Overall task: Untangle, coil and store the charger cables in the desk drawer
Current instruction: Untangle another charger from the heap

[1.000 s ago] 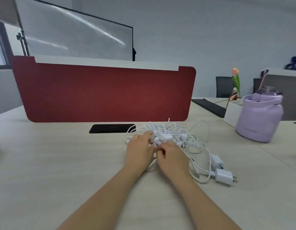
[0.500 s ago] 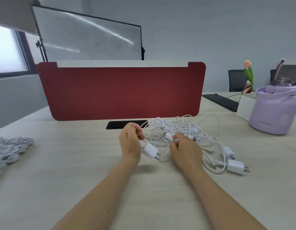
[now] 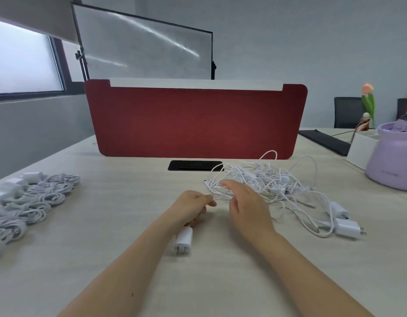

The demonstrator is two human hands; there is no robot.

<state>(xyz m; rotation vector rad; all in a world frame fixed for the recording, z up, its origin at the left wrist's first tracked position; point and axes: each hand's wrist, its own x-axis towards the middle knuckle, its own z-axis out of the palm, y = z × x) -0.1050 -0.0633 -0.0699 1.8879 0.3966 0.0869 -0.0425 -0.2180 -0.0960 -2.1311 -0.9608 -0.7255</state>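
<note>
While pinching the cord (image 3: 221, 197) in the left hand (image 3: 190, 208) just left of the tangle (image 3: 269, 179), with the plug (image 3: 183, 241) at the tangle's near left, probably best to pull leftward along the cord's left-right run, freeing loops with the right hand (image 3: 246, 203), loosely open and empty over the tangle's near-left edge.

beyond the grip a red divider (image 3: 195, 120) stands upright across the pale table (image 3: 106, 225), with a black cable slot (image 3: 194, 165) at its foot. behind it rises a framed translucent panel (image 3: 147, 46). far right of the grip stand a lilac jug (image 3: 392, 161), a white box (image 3: 357, 152) touching it, and further back a tulip (image 3: 368, 97).
</note>
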